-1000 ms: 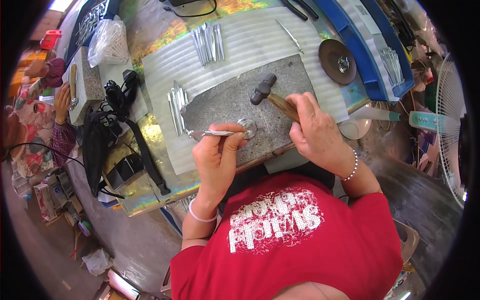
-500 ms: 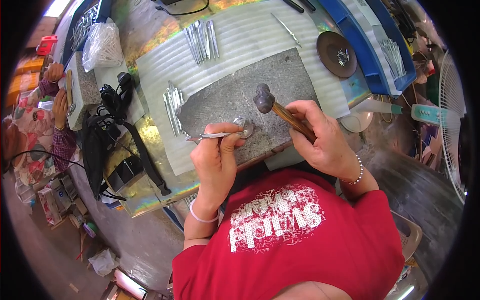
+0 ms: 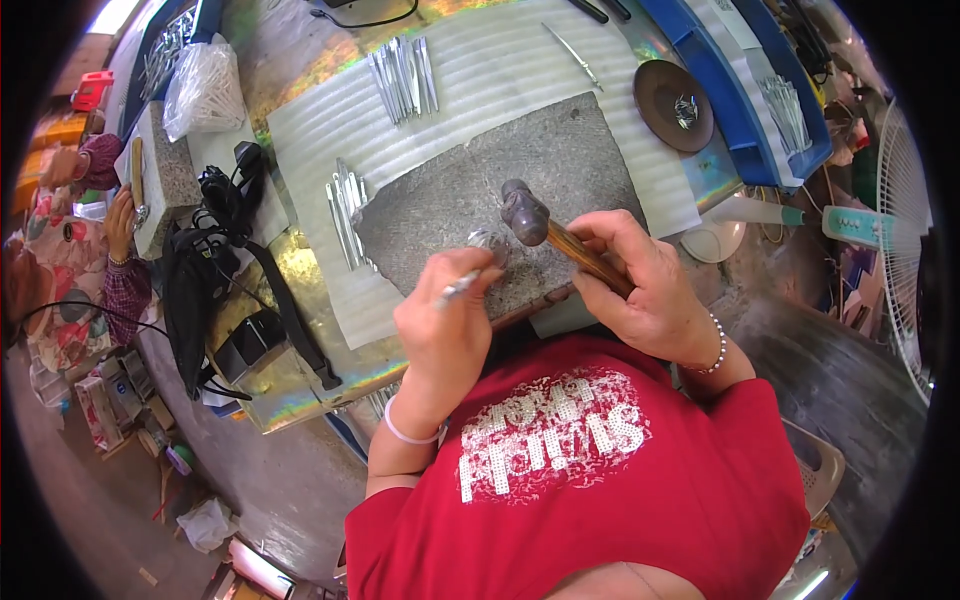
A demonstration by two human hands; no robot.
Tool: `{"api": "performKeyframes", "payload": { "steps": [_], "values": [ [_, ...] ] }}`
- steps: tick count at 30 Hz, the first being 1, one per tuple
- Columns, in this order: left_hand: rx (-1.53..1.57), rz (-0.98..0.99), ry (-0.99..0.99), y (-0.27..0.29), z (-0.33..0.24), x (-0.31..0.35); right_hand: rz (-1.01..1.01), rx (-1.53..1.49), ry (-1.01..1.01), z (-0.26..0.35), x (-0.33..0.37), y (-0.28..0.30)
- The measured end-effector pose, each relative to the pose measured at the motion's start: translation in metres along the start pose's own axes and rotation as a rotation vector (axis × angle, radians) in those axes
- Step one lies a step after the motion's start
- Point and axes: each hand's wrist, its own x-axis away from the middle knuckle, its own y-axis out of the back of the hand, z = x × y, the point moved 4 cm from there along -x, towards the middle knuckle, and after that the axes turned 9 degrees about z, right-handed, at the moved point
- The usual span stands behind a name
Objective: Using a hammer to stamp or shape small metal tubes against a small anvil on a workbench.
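My left hand [image 3: 443, 318] is closed round a slim silver metal piece [image 3: 457, 287], its near end blurred. Just past those fingertips, a small shiny metal bit [image 3: 487, 239], too unclear to name, is on a grey stone slab [image 3: 560, 150]. My right hand [image 3: 650, 295] grips the wooden handle of a hammer [image 3: 525, 212]. The rounded dark head hangs over the slab, close to the right of my left fingertips. Whether it touches the slab I cannot tell. Similar slim silver pieces [image 3: 347, 212] lie left of the slab, and another bundle [image 3: 402, 80] lies beyond it.
White foam sheeting [image 3: 310, 130] lies under the slab. A brown dish [image 3: 672, 90] with small metal bits stands at right by a blue tray [image 3: 740, 130]. At left are a plastic bag [image 3: 205, 95], a black bag [image 3: 195, 300] and another person's hand [image 3: 120, 220].
My left hand has turned, swinging the silver piece's near end toward me, and shifted slightly right. The hammer head has moved slightly left and down in the picture. My right hand keeps its grip.
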Motion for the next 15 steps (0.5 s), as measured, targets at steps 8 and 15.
{"api": "performKeyframes", "payload": {
  "steps": [8,15],
  "values": [
    [-0.141,0.064,-0.104,0.0,-0.01,0.001,0.13,0.033,0.454,0.054,-0.029,-0.009],
    [-0.101,0.099,-0.221,-0.006,0.01,0.007,0.285,0.179,0.405,0.074,-0.03,-0.011]
  ]
}}
